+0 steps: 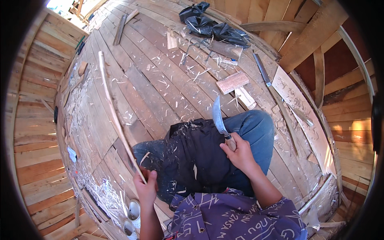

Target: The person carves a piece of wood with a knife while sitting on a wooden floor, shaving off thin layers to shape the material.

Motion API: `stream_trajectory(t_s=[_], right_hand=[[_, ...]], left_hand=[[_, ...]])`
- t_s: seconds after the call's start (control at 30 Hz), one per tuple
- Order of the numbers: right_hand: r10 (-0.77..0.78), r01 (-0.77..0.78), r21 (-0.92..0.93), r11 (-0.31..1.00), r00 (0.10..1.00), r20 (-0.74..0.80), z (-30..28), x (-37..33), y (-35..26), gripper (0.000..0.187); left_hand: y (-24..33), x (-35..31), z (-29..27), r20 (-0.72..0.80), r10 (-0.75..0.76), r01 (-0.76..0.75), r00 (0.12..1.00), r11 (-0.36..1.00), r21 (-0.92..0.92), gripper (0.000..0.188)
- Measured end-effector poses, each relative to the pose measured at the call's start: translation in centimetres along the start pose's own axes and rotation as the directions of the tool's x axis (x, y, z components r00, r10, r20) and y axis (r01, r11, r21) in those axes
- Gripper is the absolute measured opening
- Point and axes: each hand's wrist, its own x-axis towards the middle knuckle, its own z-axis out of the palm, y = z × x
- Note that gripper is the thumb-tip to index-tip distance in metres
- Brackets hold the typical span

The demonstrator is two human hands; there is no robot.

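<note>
My left hand (146, 185) is closed around the lower end of a long, thin wooden stick (112, 106). The stick is slightly bent and slants away to the far left, over the floorboards. In my right hand (240, 155) is a curved knife (217, 115), gripped by its short wooden handle (230, 142), with the blade pointing up and away from me. The blade is apart from the stick. A dark cloth (196, 152) covers my lap between my jeans-clad knees, and pale shavings lie on it.
Wood shavings (106, 196) heap at the left beside two white cups (134, 212). Black plastic bags (216, 30) lie at the far side. A wood block (233, 82), a long dark-bladed tool (262, 69) and a pale board (306, 116) are on the right. Plank walls stand on both sides.
</note>
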Motion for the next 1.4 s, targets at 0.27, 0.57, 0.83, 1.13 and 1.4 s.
stream_trajectory(t_s=[0.27, 0.57, 0.83, 1.13, 1.4], right_hand=[[-0.093, 0.106, 0.243, 0.964, 0.994, -0.064, 0.5, 0.3, 0.8, 0.022], [-0.149, -0.040, 0.656, 0.754, 0.962, 0.229, 1.8, -2.3, 0.3, 0.025], [-0.142, -0.251, 0.721, 0.646, 0.889, 0.436, 1.7, -2.0, 0.1, 0.034], [-0.106, -0.314, 0.677, 0.666, 0.858, 0.503, 0.4, 0.0, -0.3, 0.036], [-0.142, -0.252, 0.671, 0.697, 0.869, 0.474, -2.9, 2.5, 1.5, 0.043]], left_hand=[[-2.4, -1.6, 7.2, 0.650, -0.121, 0.531, 0.750, 0.696, -0.483, 0.025], [-2.4, 0.3, 13.3, 0.540, 0.302, -0.090, 0.786, 0.920, -0.383, 0.036], [-4.2, 0.9, 13.1, 0.446, 0.333, -0.208, 0.831, 0.929, -0.307, 0.055], [-2.6, -0.2, 10.2, 0.713, 0.203, -0.282, 0.672, 0.959, -0.008, 0.056], [5.2, -1.9, -0.8, 0.576, 0.302, -0.567, 0.760, 0.740, 0.361, 0.051]])
